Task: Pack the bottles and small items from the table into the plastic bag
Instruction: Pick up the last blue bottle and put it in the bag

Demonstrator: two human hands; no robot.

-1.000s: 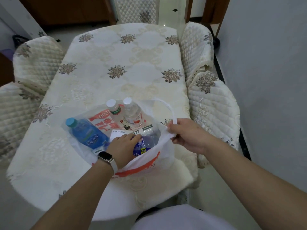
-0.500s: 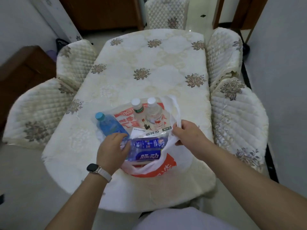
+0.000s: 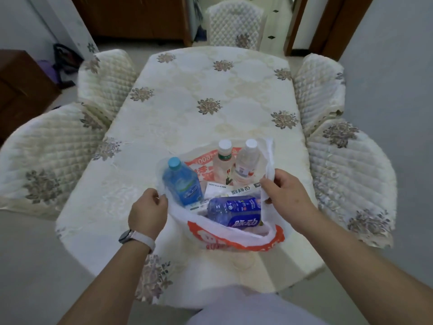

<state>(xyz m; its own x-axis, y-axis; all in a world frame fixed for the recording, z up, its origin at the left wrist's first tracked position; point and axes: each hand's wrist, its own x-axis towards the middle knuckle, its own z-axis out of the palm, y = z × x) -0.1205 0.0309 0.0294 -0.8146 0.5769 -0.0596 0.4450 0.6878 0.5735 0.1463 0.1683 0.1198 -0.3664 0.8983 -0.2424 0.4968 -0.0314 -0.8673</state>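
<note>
A white plastic bag [image 3: 236, 238] with red print lies open near the table's front edge. Inside it are a light-blue bottle [image 3: 182, 185], two clear bottles with white caps [image 3: 223, 160] [image 3: 247, 163], a dark-blue labelled bottle lying on its side [image 3: 234, 211], and a small white box [image 3: 228, 188]. My left hand [image 3: 147, 215] pinches the bag's left rim. The right handle of the bag is gripped by my right hand [image 3: 285, 195]. Between the two hands the mouth of the bag is held apart.
The bag sits on a table under a cream embroidered cloth [image 3: 199, 102]. Quilted chairs stand on the left [image 3: 46, 156], the right [image 3: 351, 174] and the far end [image 3: 234, 24]. A wooden cabinet [image 3: 21, 90] is at the far left.
My left hand has come out of the bag, off the dark-blue bottle, and taken the left rim. The right hand keeps its hold on the handle. The camera view has shifted back.
</note>
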